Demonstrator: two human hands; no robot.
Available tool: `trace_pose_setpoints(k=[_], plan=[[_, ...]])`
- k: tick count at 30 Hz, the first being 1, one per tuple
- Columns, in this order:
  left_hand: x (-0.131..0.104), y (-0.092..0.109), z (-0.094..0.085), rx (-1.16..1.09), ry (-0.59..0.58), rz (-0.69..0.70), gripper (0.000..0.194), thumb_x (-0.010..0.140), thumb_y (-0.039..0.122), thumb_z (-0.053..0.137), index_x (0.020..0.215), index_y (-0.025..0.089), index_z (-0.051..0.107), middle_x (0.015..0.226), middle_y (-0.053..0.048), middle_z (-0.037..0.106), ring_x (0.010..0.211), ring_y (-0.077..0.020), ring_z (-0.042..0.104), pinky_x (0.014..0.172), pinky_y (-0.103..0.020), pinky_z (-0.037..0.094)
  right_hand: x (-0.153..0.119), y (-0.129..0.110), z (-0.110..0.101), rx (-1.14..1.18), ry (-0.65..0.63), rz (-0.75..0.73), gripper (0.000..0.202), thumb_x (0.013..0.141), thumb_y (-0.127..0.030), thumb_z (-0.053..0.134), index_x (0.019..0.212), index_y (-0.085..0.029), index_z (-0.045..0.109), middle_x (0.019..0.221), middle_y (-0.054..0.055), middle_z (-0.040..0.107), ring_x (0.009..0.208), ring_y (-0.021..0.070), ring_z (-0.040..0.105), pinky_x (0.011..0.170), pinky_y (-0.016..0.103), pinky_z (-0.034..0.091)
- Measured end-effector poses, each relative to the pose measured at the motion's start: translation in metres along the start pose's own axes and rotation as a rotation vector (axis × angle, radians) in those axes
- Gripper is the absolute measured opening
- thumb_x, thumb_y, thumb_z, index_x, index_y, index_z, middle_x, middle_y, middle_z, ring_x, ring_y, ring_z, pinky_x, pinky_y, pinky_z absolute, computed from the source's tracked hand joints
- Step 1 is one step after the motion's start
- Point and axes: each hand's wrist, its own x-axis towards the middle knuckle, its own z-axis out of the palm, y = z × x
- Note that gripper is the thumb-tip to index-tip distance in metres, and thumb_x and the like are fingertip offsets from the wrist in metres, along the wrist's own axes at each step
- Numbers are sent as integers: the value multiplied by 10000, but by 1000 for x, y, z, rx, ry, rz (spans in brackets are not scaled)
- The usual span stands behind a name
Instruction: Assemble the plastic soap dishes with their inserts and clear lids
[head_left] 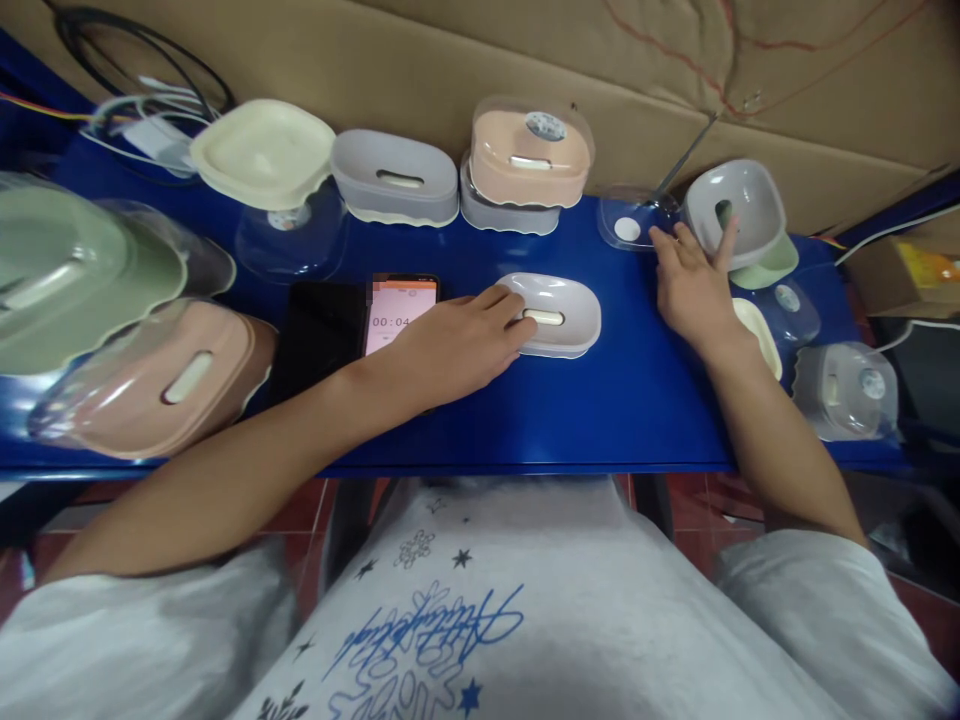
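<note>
A pale grey oval dish with a cream bar in its middle lies on the blue table. My left hand rests at its left end, fingers closed on the rim and near the bar. My right hand is spread, fingertips at the right edge of a clear plastic cover with a white round sticker. Just right of those fingers, a grey bowl with a slot sits tilted over a green piece. A cream piece is partly hidden behind my right wrist.
Along the back stand a cream tray, a grey container and a peach container. Green and peach containers fill the left. A phone lies beside my left forearm. A covered grey container sits far right.
</note>
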Motion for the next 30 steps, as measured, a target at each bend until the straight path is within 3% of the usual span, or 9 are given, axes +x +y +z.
trace_pose_setpoints(k=[5, 8, 10, 12, 15, 19, 24, 28, 30], plan=[[1, 3, 0, -17, 17, 36, 180, 1057, 175, 571, 1176, 112, 691, 1244, -172, 709, 1215, -322, 690, 930, -415, 632, 1, -12, -13, -66, 6, -41, 330, 1114, -322, 447, 1386, -333, 633, 1323, 74, 756, 1328, 329, 639, 1324, 791, 4], [1, 3, 0, -24, 25, 43, 183, 1054, 213, 618, 1190, 123, 700, 1255, -163, 723, 1201, -316, 700, 922, -412, 618, 0, -25, -20, -23, 24, -79, 315, 1119, -355, 433, 1304, -272, 673, 1219, 87, 767, 1195, 312, 699, 1325, 754, 182], [1, 2, 0, -21, 27, 46, 212, 1062, 280, 641, 1184, 119, 705, 1256, -169, 728, 1179, -327, 709, 908, -429, 613, -3, -34, -25, 97, 38, -69, 349, 1123, -392, 414, 1318, -255, 668, 1222, 111, 753, 1180, 300, 697, 1258, 653, 396], [1, 1, 0, -26, 26, 43, 263, 1075, 356, 641, 1158, 117, 712, 1231, -169, 736, 1142, -335, 722, 893, -444, 611, -7, -43, -30, 224, 53, -25, 371, 1121, -452, 407, 1327, -285, 667, 1261, 117, 731, 1215, 301, 676, 1146, 559, 525], [3, 3, -1, -70, 61, 17, 277, 1092, 360, 611, 1235, 143, 706, 1291, -163, 733, 1165, -336, 729, 921, -456, 613, -14, -57, -38, 416, 108, 63, 365, 1098, -538, 464, 1320, -347, 682, 1247, 92, 706, 1142, 297, 685, 1066, 526, 561], [3, 8, -8, -183, 175, -90, 381, 1091, 255, 575, 1468, 297, 611, 1598, -122, 574, 1441, -359, 605, 1101, -545, 573, -20, -74, -51, 818, 133, 230, 355, 1012, -591, 622, 1287, -388, 719, 1121, 56, 690, 930, 262, 665, 916, 496, 592], [2, 14, -20, -218, 173, -165, 418, 1098, 404, 596, 1513, 404, 543, 1620, -48, 545, 1557, -372, 494, 1237, -686, 451, -26, -89, -69, 1196, -26, 366, 368, 908, -578, 769, 1208, -366, 786, 1027, 33, 685, 785, 206, 603, 754, 421, 600], [1, 16, -27, -267, 102, -88, 409, 1103, 383, 586, 1510, 390, 542, 1619, -53, 558, 1570, -338, 485, 1246, -643, 473, -29, -92, -65, 1172, -259, 344, 397, 961, -593, 714, 1288, -375, 765, 1096, 29, 728, 801, 199, 660, 748, 401, 629], [1, 16, -27, -302, 103, -74, 384, 1109, 346, 567, 1491, 384, 567, 1621, -50, 561, 1571, -328, 486, 1227, -617, 506, -29, -92, -59, 1103, -285, 298, 447, 994, -632, 648, 1357, -382, 724, 1203, 38, 743, 879, 228, 716, 797, 438, 654]])
